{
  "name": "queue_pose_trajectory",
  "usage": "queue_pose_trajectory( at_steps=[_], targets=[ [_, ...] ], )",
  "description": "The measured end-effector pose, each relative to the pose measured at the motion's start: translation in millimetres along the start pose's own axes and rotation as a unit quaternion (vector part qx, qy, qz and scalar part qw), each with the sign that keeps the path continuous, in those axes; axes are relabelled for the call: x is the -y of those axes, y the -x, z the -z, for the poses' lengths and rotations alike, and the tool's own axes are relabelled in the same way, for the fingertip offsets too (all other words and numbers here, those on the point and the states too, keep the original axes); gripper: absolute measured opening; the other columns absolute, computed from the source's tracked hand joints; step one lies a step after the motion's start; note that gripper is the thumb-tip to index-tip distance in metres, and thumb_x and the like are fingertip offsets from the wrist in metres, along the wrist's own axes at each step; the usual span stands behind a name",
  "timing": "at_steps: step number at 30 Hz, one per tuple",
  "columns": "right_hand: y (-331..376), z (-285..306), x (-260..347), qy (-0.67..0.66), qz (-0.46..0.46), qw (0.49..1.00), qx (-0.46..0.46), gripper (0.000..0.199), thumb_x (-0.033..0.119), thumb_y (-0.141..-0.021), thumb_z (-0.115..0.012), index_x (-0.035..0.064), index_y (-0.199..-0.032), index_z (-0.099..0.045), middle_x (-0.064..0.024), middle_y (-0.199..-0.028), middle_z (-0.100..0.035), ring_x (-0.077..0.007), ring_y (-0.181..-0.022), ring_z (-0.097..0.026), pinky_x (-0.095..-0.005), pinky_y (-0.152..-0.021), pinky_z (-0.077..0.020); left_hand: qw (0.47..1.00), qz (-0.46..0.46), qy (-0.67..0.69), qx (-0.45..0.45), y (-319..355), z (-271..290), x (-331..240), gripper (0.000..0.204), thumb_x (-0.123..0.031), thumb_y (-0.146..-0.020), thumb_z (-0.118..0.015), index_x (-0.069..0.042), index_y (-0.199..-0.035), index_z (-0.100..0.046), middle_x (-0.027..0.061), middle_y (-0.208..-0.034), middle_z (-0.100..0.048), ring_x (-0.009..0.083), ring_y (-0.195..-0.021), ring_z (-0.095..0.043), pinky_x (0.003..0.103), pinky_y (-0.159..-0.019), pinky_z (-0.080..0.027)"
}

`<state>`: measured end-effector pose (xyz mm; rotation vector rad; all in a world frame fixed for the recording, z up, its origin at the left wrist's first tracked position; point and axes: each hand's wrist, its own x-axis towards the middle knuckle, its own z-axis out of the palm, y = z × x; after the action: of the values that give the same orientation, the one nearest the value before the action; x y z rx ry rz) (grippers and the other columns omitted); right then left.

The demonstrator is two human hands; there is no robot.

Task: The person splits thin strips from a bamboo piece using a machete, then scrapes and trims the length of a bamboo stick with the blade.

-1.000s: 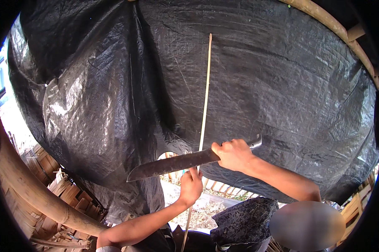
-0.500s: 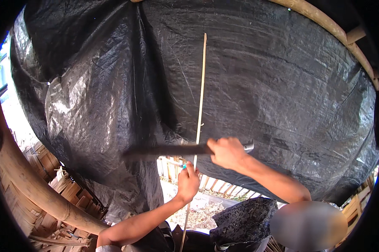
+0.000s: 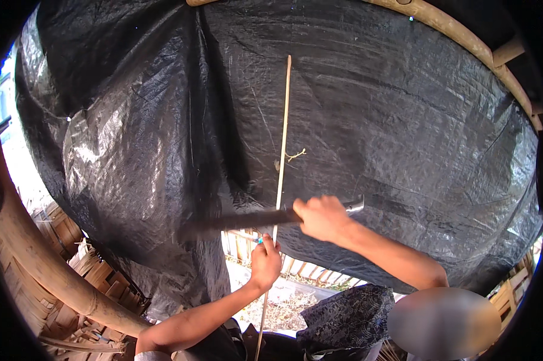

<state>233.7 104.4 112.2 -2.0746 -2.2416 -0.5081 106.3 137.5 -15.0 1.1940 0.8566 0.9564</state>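
Bamboo strip (image 3: 281,144) held upright under a long knife (image 3: 235,221), shaving under way.
Head view: left hand (image 3: 265,263) clamps the strip low down; right hand (image 3: 320,218) grips the knife's handle, blade crossing the strip just above the left fist. Most of the strip's length rises beyond. Black tarpaulin (image 3: 404,132) hangs close behind; a bamboo pole (image 3: 37,259) leans at left.
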Motion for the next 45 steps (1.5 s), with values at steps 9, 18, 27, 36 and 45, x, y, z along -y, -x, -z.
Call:
queue_pose_trajectory(
  at_steps=[9,18,27,36,45],
  targets=[
    [-47,34,-66,-0.031,-0.167,0.973,-0.155,0.022,0.021,-0.078,-0.053,-0.0002,-0.078,-0.060,-0.0218,-0.075,-0.060,-0.0380,-0.073,-0.060,-0.0458,-0.066,-0.0491,0.995,-0.049,-0.083,-0.007,5,-7,5,0.055,-0.036,-0.093,-0.022,0.004,-0.068,-0.050,0.0160,-0.059,-0.054,0.0267,-0.058,-0.053,0.037,-0.060,-0.041],
    [-10,20,-8,0.048,0.007,0.998,0.031,0.022,0.017,-0.072,-0.052,0.0025,-0.088,-0.058,-0.0215,-0.071,-0.061,-0.0347,-0.071,-0.062,-0.0441,-0.063,-0.0496,0.997,-0.022,-0.079,0.003,2,-2,8,0.052,-0.034,-0.093,-0.024,0.003,-0.067,-0.049,0.0148,-0.061,-0.053,0.0260,-0.058,-0.050,0.037,-0.061,-0.040],
    [-59,49,-83,-0.015,-0.212,0.962,-0.172,0.027,0.022,-0.082,-0.049,-0.0017,-0.081,-0.061,-0.0228,-0.082,-0.060,-0.0387,-0.078,-0.059,-0.0444,-0.069,-0.0491,0.992,-0.075,-0.102,0.005,3,-8,10,0.051,-0.032,-0.093,-0.023,0.003,-0.064,-0.047,0.0138,-0.058,-0.052,0.0251,-0.055,-0.050,0.036,-0.057,-0.039],
    [-9,24,-9,0.074,0.036,0.996,0.040,0.021,0.017,-0.071,-0.053,0.0073,-0.089,-0.056,-0.0181,-0.068,-0.060,-0.0348,-0.065,-0.061,-0.0452,-0.058,-0.0482,0.994,-0.060,-0.092,0.006,5,-6,5,0.056,-0.034,-0.093,-0.021,0.004,-0.063,-0.048,0.0151,-0.056,-0.052,0.0266,-0.056,-0.052,0.037,-0.059,-0.040],
    [-81,68,-117,-0.059,-0.307,0.930,-0.193,0.032,0.027,-0.083,-0.048,-0.0026,-0.091,-0.058,-0.0240,-0.094,-0.058,-0.0388,-0.089,-0.057,-0.0455,-0.076,-0.0468,0.982,-0.081,-0.173,0.005,21,-18,-1,0.058,-0.036,-0.092,-0.021,0.005,-0.069,-0.055,0.0198,-0.061,-0.056,0.0356,-0.061,-0.056,0.040,-0.062,-0.042]
  ],
)
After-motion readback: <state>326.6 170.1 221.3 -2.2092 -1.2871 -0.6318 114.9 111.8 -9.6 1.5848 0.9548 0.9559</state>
